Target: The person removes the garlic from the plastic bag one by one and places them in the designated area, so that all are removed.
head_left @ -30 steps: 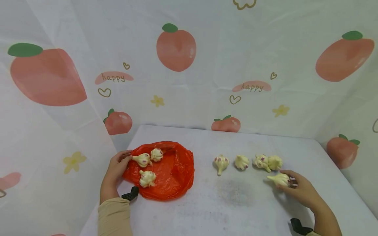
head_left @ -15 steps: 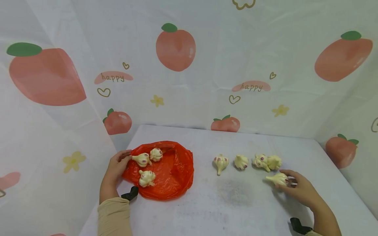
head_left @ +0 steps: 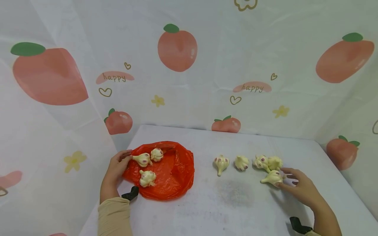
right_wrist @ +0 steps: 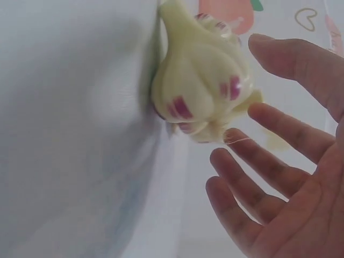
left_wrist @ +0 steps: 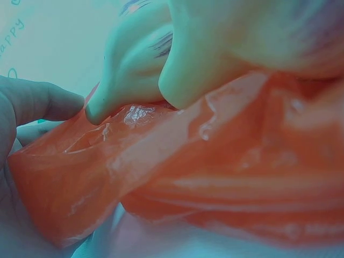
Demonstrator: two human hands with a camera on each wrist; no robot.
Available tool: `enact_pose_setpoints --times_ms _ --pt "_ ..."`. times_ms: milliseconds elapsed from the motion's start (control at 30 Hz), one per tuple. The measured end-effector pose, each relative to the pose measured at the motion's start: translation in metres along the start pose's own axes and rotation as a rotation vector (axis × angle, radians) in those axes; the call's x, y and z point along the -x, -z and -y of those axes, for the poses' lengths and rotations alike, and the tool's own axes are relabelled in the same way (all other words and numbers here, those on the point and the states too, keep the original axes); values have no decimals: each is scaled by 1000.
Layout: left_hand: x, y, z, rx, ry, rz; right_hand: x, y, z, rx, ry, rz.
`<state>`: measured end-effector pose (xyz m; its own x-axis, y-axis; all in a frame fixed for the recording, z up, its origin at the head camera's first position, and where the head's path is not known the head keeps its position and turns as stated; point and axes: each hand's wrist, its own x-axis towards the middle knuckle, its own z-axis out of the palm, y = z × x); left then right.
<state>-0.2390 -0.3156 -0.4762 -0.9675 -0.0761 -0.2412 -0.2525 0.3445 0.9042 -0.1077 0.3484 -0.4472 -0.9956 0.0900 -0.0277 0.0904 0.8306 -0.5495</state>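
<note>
My left hand (head_left: 117,168) pinches the left edge of a red plastic bag (head_left: 174,183), thumb above and fingers partly hidden behind the film in the left wrist view. Three garlic bulbs lie on the bag; the garlic bulb (head_left: 142,159) closest to that hand has its stem toward the thumb. On the right, a garlic bulb (head_left: 274,178) rests on the table, stem pointing left. Just right of it is my right hand (head_left: 304,188), its fingers spread apart around bare space. The right wrist view shows a gap between those fingertips and the garlic bulb (right_wrist: 201,80).
Behind the right-hand bulb lie a pair of garlic bulbs (head_left: 275,163) touching each other. Farther left, two single garlic bulbs (head_left: 221,164) stand apart in the same row. A white table (head_left: 203,213) carries everything, with a peach-printed cloth (head_left: 189,91) hanging around its back and sides.
The garlic bulb in my right hand has shifted slightly left, and the fingers have let go of it. My left hand and the bag stay as they were.
</note>
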Motion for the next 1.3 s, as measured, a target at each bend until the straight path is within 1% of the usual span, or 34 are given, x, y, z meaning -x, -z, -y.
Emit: enact_pose_setpoints --times_ms 233,400,533,700,933,1067,1133,1300 --pt "-1 -1 1 0 2 -2 3 2 8 -7 65 -66" --pt "-2 -1 0 -6 -4 -2 3 4 21 -4 100 -126" --pt "-2 -1 -1 -14 -15 4 2 4 32 1 119 -152" --pt "-1 -1 -1 -14 -15 6 -3 1 48 -22 189 -192" --pt "0 1 -1 -21 -16 2 -20 -9 83 -112 254 -172" --pt "0 1 -1 -21 -2 0 -29 -16 103 -171 313 -169" --pt "1 1 0 -18 -2 -1 -33 -21 113 -201 350 -169" --pt "0 1 0 -8 7 4 -44 -37 133 -250 405 -149"
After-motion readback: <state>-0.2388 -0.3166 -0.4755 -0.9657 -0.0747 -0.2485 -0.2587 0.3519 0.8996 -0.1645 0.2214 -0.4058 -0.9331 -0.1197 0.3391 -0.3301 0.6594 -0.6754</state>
